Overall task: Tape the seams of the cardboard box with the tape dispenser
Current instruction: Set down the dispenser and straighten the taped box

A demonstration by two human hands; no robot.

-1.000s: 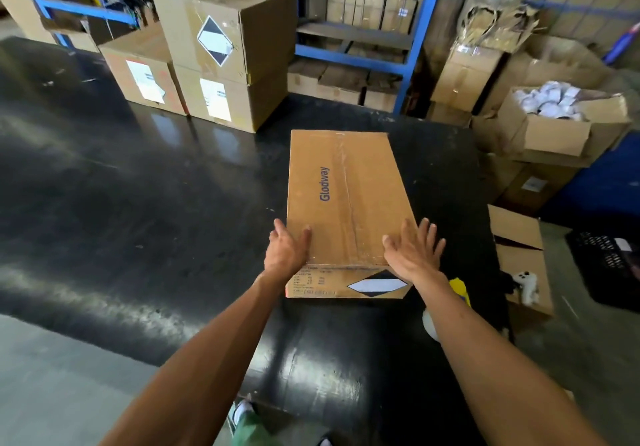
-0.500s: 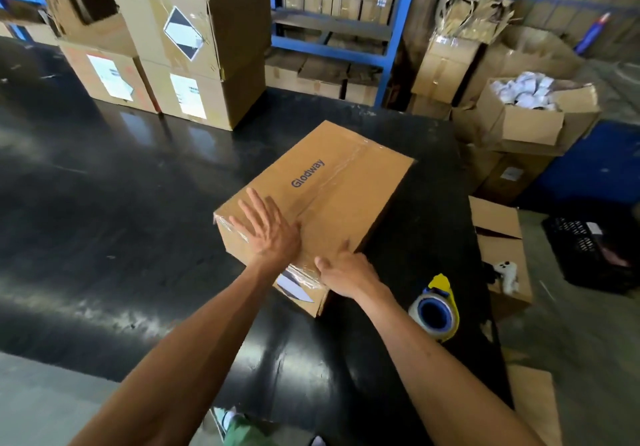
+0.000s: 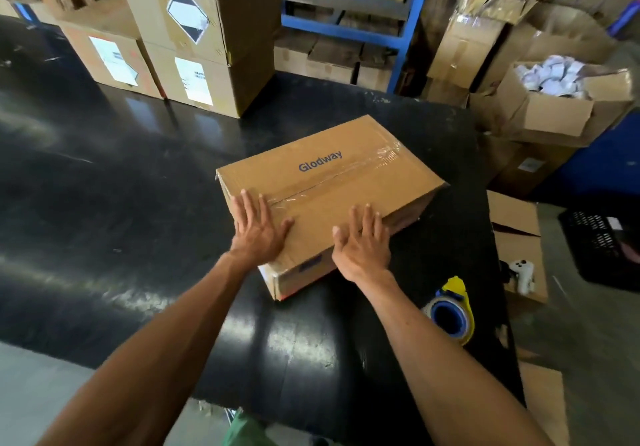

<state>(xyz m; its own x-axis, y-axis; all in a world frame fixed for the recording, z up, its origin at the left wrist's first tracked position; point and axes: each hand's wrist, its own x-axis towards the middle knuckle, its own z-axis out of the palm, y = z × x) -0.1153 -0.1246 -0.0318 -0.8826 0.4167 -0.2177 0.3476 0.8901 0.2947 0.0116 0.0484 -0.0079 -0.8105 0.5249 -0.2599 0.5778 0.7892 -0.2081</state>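
Cardboard box (image 3: 329, 196) under both flat hands (image 3: 258, 234)

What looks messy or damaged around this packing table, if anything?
The Glodway box under both hands looks sound, though its clear tape is wrinkled at the far end. Off the table's right side, a tall carton has a torn, crumpled top, and an open box is heaped with loose white packets.

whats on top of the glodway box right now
Both palms lie flat on the Glodway box: left hand by the clear tape strip over its centre seam, right hand near the front edge. Cardboard under the palms is hidden.
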